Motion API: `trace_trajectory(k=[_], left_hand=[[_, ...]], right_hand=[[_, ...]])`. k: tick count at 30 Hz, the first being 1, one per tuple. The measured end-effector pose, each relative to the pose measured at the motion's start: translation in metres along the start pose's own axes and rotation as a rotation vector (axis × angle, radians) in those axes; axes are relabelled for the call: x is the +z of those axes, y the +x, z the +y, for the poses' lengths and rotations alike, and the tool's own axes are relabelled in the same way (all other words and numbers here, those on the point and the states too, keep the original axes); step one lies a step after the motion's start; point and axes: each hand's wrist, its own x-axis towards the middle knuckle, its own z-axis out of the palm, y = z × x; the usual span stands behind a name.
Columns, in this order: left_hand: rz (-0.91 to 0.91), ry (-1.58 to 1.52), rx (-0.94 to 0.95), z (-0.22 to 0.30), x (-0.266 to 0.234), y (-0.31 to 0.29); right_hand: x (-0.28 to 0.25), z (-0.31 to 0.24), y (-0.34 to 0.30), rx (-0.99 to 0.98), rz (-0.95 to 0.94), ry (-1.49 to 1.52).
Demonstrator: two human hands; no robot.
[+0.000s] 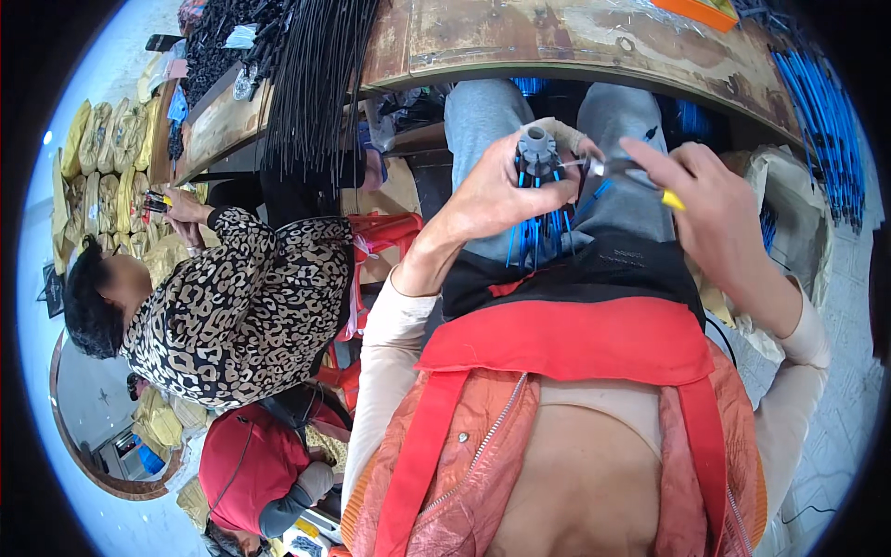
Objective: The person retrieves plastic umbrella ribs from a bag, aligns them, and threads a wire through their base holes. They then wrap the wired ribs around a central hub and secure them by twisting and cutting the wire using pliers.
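My left hand (492, 193) grips what looks like an umbrella frame, a grey round hub (536, 145) with thin blue-and-black ribs (531, 243) hanging below it over my lap. A wrap covers one fingertip of that hand. My right hand (713, 206) is closed around pliers with a yellow handle (672, 199), slightly blurred. Their metal jaws (599, 168) reach toward the side of the hub, close to my left fingertips. A short blue rib piece (602, 188) sticks out below the jaws. Whether the jaws pinch a wire or a rib, I cannot make out.
A worn wooden table (575, 42) spans the far side, with black rods (316, 84) overhanging its left part and an orange box (701, 11). Blue rods (817, 130) stand at right above a pale sack (798, 209). To the left, a co-worker (246, 302) sits near a red stool (382, 230).
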Motion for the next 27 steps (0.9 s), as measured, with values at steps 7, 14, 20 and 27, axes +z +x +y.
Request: trace_trajectory(k=[7, 14, 20, 27], left_hand=[[0.076, 0.119, 0.029, 0.009, 0.010, 0.002], [0.102, 0.061, 0.034, 0.004, 0.011, 0.002], [0.025, 0.105, 0.023, 0.007, 0.008, 0.004], [-0.065, -0.007, -0.022, 0.006, 0.006, 0.012]], right_hand=[[0.022, -0.004, 0.001, 0.076, 0.019, 0.231], [0.024, -0.001, 0.004, 0.017, 0.115, -0.034], [-0.001, 0.026, 0.005, -0.023, -0.184, 0.265], [-0.007, 0.016, 0.000, 0.414, -0.514, 0.857]])
